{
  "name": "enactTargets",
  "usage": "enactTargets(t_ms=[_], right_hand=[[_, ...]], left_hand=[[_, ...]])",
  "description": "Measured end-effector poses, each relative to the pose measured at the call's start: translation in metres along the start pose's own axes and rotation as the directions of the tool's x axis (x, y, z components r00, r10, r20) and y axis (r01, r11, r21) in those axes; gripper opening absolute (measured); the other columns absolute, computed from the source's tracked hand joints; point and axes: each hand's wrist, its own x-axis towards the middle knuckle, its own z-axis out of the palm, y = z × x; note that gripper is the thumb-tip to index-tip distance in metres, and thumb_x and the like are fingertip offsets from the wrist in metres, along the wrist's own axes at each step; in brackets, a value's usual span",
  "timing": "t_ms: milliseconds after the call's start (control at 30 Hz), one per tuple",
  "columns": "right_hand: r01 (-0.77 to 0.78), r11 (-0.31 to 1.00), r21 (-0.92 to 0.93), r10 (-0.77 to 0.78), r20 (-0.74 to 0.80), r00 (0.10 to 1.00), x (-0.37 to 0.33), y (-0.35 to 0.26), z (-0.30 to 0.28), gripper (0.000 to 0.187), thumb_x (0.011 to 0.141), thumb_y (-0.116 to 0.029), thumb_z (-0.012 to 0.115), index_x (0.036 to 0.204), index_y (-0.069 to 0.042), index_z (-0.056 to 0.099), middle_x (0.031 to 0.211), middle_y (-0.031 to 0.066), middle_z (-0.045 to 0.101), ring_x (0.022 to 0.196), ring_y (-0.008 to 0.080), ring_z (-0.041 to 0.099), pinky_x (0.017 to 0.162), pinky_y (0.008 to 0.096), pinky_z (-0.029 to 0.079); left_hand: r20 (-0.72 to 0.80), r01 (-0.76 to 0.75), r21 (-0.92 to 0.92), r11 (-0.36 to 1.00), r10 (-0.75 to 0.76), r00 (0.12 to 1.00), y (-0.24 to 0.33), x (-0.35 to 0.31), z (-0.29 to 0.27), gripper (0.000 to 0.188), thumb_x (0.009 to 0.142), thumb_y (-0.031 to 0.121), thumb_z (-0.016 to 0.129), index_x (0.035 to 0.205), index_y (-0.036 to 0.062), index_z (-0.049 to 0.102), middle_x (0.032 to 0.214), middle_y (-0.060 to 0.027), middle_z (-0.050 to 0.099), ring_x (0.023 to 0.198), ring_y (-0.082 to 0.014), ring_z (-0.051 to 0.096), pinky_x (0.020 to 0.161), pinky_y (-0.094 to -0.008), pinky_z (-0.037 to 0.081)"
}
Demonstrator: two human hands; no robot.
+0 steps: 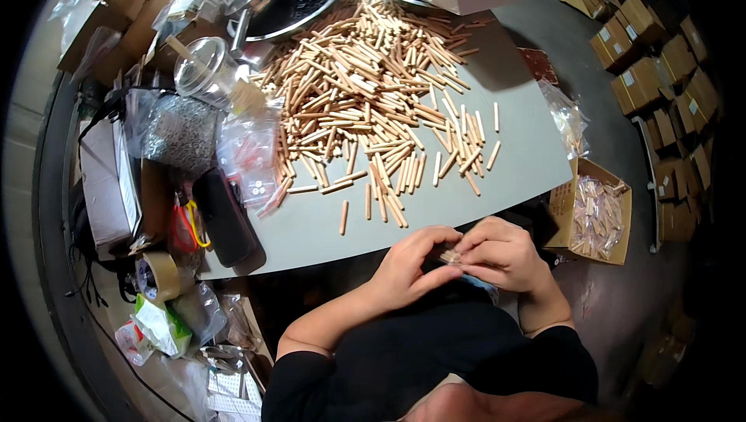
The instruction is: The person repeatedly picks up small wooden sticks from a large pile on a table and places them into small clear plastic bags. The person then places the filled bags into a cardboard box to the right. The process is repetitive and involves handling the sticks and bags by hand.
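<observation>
Right of lower centre, the left hand [413, 260] and right hand [505, 254] pinch a small tan item [450, 257], mostly hidden by fingers. Short cylindrical pale-wood dowels [353, 72] heap on the grey tabletop [532, 162], upper centre.

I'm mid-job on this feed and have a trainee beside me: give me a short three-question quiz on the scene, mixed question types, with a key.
1. Multiple choice: what is heaped on the grey tabletop?
A) red clay bricks
B) short, pale wooden dowels
C) blue glass marbles
2. True or false: the black, rectangular phone lies to the left of the dowel heap.
3. Open: what is between the person's left hand and right hand?

Key:
1. B
2. True
3. A small, pale-brown item, held in both hands' grip; its exact kind is unclear.
</observation>
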Motion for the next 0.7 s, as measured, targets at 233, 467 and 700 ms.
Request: enactTargets(t_ms=[233,467,700], right_hand=[[-0.197,0.978,0.071,0.196,0.019,0.980,-0.002,-0.002,0.007,0.018,0.075,-0.004,0.080,0.088,-0.002,0.067,0.083,0.0101,0.067,0.074,0.0263,0.065,0.067,0.0341,0.052],[-0.162,0.977,0.136,0.139,0.163,0.977,0.000,-0.002,0.012,0.011,0.077,-0.004,0.070,0.083,-0.001,0.061,0.082,0.0129,0.061,0.078,0.0314,0.060,0.072,0.0384,0.049],[-0.216,0.974,0.062,0.207,0.133,0.969,-0.011,0.005,0.005,0.011,0.077,-0.007,0.068,0.079,-0.001,0.059,0.078,0.0127,0.058,0.075,0.0310,0.058,0.070,0.0386,0.049]], left_hand=[[-0.151,-0.266,0.211,0.940,0.301,0.942,-0.004,-0.004,0.001,0.013,0.082,0.000,0.073,0.094,0.0013,0.067,0.094,-0.0119,0.068,0.086,-0.0287,0.065,0.075,-0.0364,0.053],[-0.078,-0.341,0.210,0.916,0.363,0.928,-0.009,-0.010,-0.003,0.015,0.077,0.001,0.075,0.089,0.0008,0.067,0.088,-0.0116,0.066,0.079,-0.0287,0.064,0.072,-0.0370,0.053],[-0.150,-0.220,0.233,0.947,0.259,0.954,-0.009,-0.017,-0.019,0.008,0.082,0.001,0.073,0.088,0.0005,0.066,0.085,-0.0122,0.066,0.079,-0.0282,0.065,0.071,-0.0362,0.053]])
